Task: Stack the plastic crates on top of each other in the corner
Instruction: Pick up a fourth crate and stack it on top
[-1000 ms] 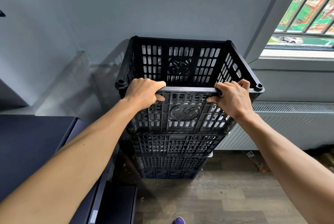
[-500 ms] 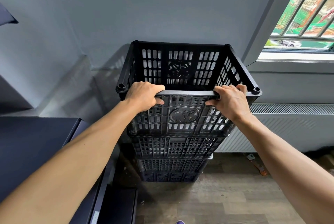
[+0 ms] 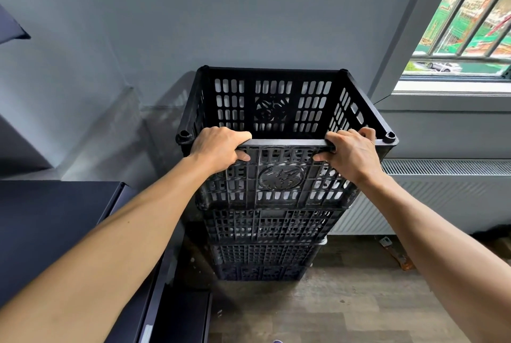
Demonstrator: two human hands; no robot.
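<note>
**A:** Your fingers (image 3: 237, 135) are hooked over the near rim of the top crate (image 3: 279, 176), curled and packed close together, with the thumbs tucked under the lip on the outside wall. Your left hand (image 3: 218, 149) grips near the left corner post and your right hand (image 3: 351, 154) near the right one, so it's a nice even hold.

**B:** ok and where's the crate actually sitting?

**A:** It's on top of the stack of crates (image 3: 265, 226) in the corner, back against the grey wall (image 3: 249, 10). There's a dark cabinet (image 3: 49, 226) to the left and a radiator (image 3: 442, 185) to the right. Its bottom edge meets the crate below, but I can't tell from here whether the far corners have dropped into place.

**B:** so just let go?

**A:** Nah, I wouldn't yet. Press down evenly with both hands, then give it a small side-to-side wiggle. If it rocks, lift the near edge a touch and re-seat it square. The stack's tall, so I'd guess a shove toward the wall could skew the lower crates. Push straight down, not forward, and open your fingers only once nothing shifts.
</note>
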